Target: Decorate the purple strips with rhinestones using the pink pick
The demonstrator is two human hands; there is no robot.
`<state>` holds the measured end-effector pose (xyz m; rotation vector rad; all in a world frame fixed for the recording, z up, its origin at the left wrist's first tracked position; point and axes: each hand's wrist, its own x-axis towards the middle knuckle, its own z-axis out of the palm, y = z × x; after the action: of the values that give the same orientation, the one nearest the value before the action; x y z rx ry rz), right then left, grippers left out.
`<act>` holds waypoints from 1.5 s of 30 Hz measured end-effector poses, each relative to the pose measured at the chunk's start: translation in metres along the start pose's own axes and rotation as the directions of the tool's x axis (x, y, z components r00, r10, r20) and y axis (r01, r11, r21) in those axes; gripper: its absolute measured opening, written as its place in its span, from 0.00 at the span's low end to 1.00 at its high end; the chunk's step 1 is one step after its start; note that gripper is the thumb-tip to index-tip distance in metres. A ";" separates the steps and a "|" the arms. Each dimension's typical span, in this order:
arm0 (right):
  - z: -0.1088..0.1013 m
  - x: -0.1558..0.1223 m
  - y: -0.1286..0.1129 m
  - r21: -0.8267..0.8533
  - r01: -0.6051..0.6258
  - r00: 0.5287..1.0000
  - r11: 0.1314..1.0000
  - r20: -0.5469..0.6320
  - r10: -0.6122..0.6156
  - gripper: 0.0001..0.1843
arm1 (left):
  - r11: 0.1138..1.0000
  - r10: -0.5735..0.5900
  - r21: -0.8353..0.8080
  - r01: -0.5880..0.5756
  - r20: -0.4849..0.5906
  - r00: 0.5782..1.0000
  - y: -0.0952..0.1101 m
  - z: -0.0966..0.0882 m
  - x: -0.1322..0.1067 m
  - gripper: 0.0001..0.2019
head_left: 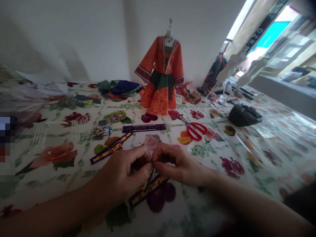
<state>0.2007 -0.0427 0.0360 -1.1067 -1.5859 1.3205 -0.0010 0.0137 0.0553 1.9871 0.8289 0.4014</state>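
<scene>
My left hand (pixel 133 168) and my right hand (pixel 172 163) meet fingertip to fingertip above the table, both closed in a pinch. A narrow dark-edged trim strip (pixel 148 181) with a yellow and red pattern runs up to the left fingertips, which seem to grip its end. Whatever the right fingertips pinch is too small to make out. Under the hands lies a similar trim strip (pixel 145 195). Further left, patterned strips (pixel 106 153) lie close together. Beyond the hands rests a dark band (pixel 144 128) with rows of pale beads.
Red-handled scissors (pixel 197 130) lie beyond my right hand. A small mannequin wears an orange dress (pixel 158 102) near the wall. Colourful beads (pixel 115 116), sequins (pixel 103 130) and bead strings (pixel 80 129) sit left. A black bundle (pixel 244 115) lies right on the flowered tablecloth (pixel 197 210).
</scene>
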 end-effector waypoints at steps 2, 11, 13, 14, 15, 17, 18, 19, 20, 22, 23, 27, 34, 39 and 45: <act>0.000 0.000 0.001 0.006 0.004 1.000 1.000 0.002 -0.004 0.06 | 1.000 -0.005 -0.008 0.005 0.003 1.000 0.000 0.000 0.000 0.09; -0.001 0.000 -0.002 -0.005 0.006 1.000 1.000 0.001 -0.006 0.05 | 0.999 -0.033 -0.036 0.034 0.032 0.999 0.000 0.000 0.000 0.09; -0.002 0.000 -0.003 -0.005 0.001 1.000 1.000 0.004 -0.001 0.06 | 0.998 -0.040 -0.036 0.041 0.045 0.998 0.000 -0.001 0.000 0.08; -0.002 0.001 -0.003 -0.005 -0.002 1.000 1.000 0.005 0.002 0.06 | 0.998 -0.041 -0.035 0.043 0.047 0.998 -0.001 -0.001 0.000 0.08; -0.001 0.001 -0.003 -0.006 -0.003 1.000 1.000 0.005 0.003 0.06 | 0.999 -0.041 -0.032 0.043 0.045 0.998 -0.001 -0.001 0.000 0.08; -0.001 0.001 -0.003 -0.006 0.000 1.000 1.000 0.002 0.000 0.05 | 0.999 -0.033 -0.028 0.034 0.042 0.999 -0.002 -0.001 0.001 0.07; -0.001 0.001 -0.002 -0.005 0.003 1.000 1.000 0.000 -0.003 0.05 | 0.999 -0.024 -0.030 0.026 0.042 0.999 -0.004 -0.001 0.001 0.07; -0.001 0.000 -0.002 -0.006 0.004 1.000 1.000 0.000 -0.004 0.05 | 0.999 -0.012 -0.033 0.014 0.045 0.999 -0.005 -0.001 0.001 0.08; -0.001 0.000 -0.002 -0.009 0.004 1.000 1.000 -0.002 -0.004 0.05 | 0.999 -0.001 -0.034 0.002 0.050 0.999 -0.007 -0.001 0.002 0.08; -0.001 0.000 -0.001 -0.015 0.001 1.000 1.000 -0.005 -0.002 0.05 | 0.999 0.014 -0.031 -0.012 0.063 0.998 -0.009 -0.001 0.002 0.08; -0.001 0.000 -0.001 -0.018 0.001 1.000 1.000 -0.006 -0.001 0.05 | 1.000 0.011 -0.026 -0.009 0.068 0.998 -0.010 -0.001 0.002 0.08; -0.001 0.000 -0.001 -0.010 -0.005 1.000 1.000 -0.007 0.005 0.05 | 0.999 -0.036 -0.027 0.038 0.068 0.997 -0.006 0.000 0.000 0.08; -0.001 0.001 -0.003 -0.016 -0.011 1.000 1.000 -0.005 0.011 0.04 | 1.000 -0.013 -0.001 0.013 0.081 0.997 -0.007 -0.002 0.001 0.07; -0.001 0.000 -0.001 -0.007 -0.003 1.000 1.000 -0.005 0.003 0.04 | 1.000 0.019 0.023 -0.021 0.098 0.995 -0.012 -0.004 0.002 0.06; 0.000 0.000 0.001 0.011 0.004 1.000 1.000 -0.008 -0.004 0.04 | 1.000 0.014 0.001 -0.014 0.112 0.994 -0.006 -0.005 0.000 0.08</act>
<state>0.2009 -0.0428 0.0354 -1.1001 -1.5722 1.3186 -0.0061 0.0194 0.0527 1.9987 0.7452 0.2938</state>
